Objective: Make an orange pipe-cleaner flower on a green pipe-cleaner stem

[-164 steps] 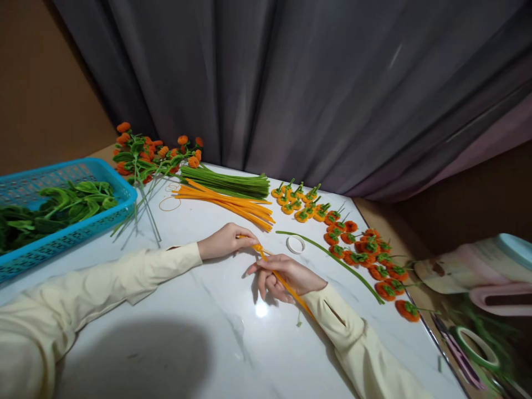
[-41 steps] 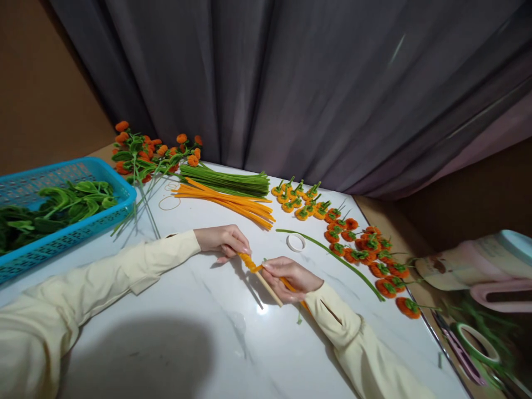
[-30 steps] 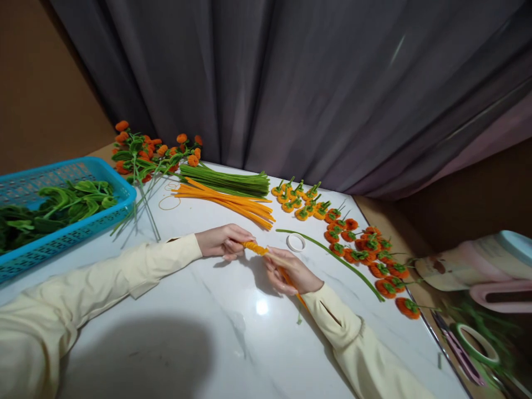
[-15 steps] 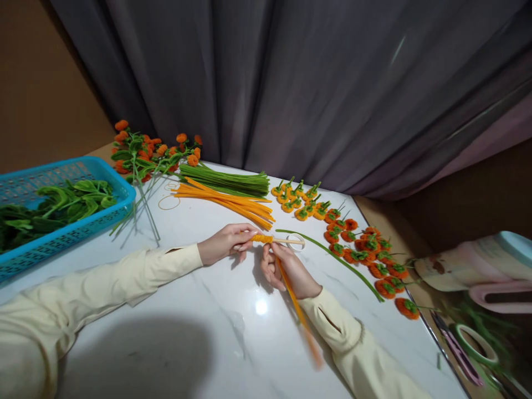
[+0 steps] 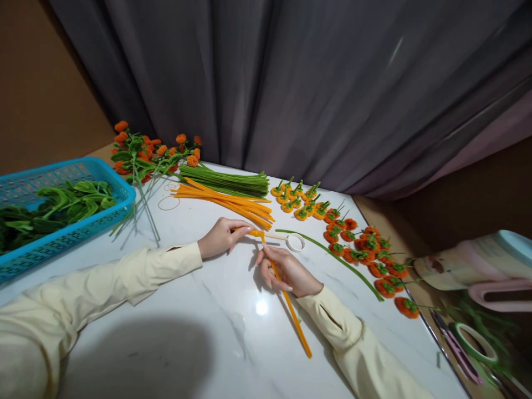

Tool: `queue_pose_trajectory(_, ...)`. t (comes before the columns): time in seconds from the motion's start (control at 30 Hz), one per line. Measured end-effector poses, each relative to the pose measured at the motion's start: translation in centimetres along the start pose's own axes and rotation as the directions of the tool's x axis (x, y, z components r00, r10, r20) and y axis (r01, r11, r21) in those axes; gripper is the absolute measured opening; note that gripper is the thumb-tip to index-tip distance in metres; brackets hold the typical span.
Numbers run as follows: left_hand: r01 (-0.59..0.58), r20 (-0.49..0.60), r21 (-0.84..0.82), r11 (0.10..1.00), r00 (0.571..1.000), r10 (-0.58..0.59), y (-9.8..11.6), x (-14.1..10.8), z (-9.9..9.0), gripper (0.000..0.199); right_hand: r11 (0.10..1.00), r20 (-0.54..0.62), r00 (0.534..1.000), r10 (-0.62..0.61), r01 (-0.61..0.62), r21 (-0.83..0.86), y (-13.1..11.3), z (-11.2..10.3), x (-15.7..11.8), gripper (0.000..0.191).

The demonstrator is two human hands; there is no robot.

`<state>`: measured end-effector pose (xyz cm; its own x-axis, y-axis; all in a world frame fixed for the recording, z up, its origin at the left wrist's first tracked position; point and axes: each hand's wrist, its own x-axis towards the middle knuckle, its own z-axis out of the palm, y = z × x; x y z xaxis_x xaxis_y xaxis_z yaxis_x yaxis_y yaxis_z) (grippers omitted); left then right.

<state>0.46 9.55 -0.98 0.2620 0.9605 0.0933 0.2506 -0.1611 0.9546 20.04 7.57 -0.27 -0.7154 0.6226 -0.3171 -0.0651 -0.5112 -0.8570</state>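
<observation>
My left hand (image 5: 222,237) pinches a thin wooden stick (image 5: 276,236) that has orange fuzzy stem wound round it. The stick points right, its far end by a white ring (image 5: 295,242) on the table. From the winding, the loose length of the orange stem (image 5: 297,324) runs down toward me. My right hand (image 5: 288,271) has its fingers curled round this length, just below the stick. A bundle of orange stems (image 5: 233,204) lies behind my hands, with green stems (image 5: 228,181) beyond it.
At left stands a blue basket (image 5: 66,233) of green leaves. Orange flowers on stems (image 5: 143,149) lie behind it. Small yellow and orange flower heads (image 5: 368,244) spread across the right, beside a long green stem (image 5: 332,256). Scissors (image 5: 457,346), green tape (image 5: 476,342) and a tumbler (image 5: 469,263) are far right.
The stick's wound part has shifted slightly left and up. My right hand has moved a little down from the stick, and the orange stem's loose end has swung left and up.
</observation>
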Motion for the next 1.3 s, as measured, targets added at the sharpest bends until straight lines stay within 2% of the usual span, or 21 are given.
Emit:
queue_pose_trajectory(0.07,0.006,0.028,0.043,0.999,1.0,-0.007,-0.1,0.3,-0.3,0.03,0.999,0.017,1.0,0.024,-0.023,-0.022,0.0,-0.3,-0.1,0.04)
queue_pose_trajectory(0.17,0.092,0.165,0.06,0.994,0.981,-0.1,-0.1,0.7,-0.8,0.031,0.996,0.082,0.994,0.069,-0.064,-0.056,-0.1,-0.7,-0.2,0.039)
queue_pose_trajectory(0.27,0.2,0.311,0.036,0.979,0.929,-0.201,0.3,0.9,-1.3,0.03,0.989,0.179,0.974,0.14,-0.131,-0.064,-0.4,-1.3,-0.3,0.037)
queue_pose_trajectory(0.47,0.304,0.503,-0.028,0.952,0.828,-0.249,1.2,1.0,-1.9,0.026,0.972,0.342,0.912,0.226,-0.235,-0.017,-1.0,-2.6,-0.8,0.034)
queue_pose_trajectory(0.6,0.348,0.596,-0.106,0.932,0.772,-0.221,1.1,0.9,-2.0,0.023,0.975,0.335,0.918,0.213,-0.219,-0.019,-0.9,-2.8,-1.1,0.031)
queue_pose_trajectory(0.7,0.451,0.66,-0.239,0.86,0.725,-0.197,1.1,0.9,-2.1,0.02,0.986,0.294,0.942,0.163,-0.169,-0.006,-0.7,-2.5,-1.2,0.032)
queue_pose_trajectory(0.77,0.518,0.678,-0.311,0.797,0.708,-0.196,1.1,0.8,-1.9,0.018,0.991,0.263,0.956,0.129,-0.134,0.0,-0.5,-2.2,-1.1,0.034)
queue_pose_trajectory(0.87,0.584,0.644,-0.437,0.684,0.734,-0.215,1.0,0.6,-1.3,0.016,0.997,0.196,0.978,0.07,-0.073,0.007,-0.2,-1.9,-0.8,0.035)
queue_pose_trajectory(0.93,0.576,0.573,-0.533,0.62,0.785,-0.236,0.9,0.5,-0.8,0.017,0.999,0.15,0.988,0.029,-0.033,0.019,0.0,-1.8,-0.6,0.035)
queue_pose_trajectory(1.0,0.521,0.487,-0.599,0.609,0.84,-0.24,0.7,0.4,-0.4,0.021,0.999,0.116,0.993,0.005,-0.009,0.035,0.1,-1.7,-0.4,0.032)
queue_pose_trajectory(1.13,0.357,0.339,-0.601,0.716,0.924,-0.176,0.4,0.2,0.2,0.03,0.998,0.065,0.998,-0.008,0.004,0.06,0.1,-1.6,-0.1,0.03)
queue_pose_trajectory(1.3,0.14,0.176,-0.381,0.914,0.981,-0.077,0.4,-0.4,0.8,0.038,0.997,0.019,1.0,-0.017,0.016,0.077,0.0,-1.2,0.0,0.029)
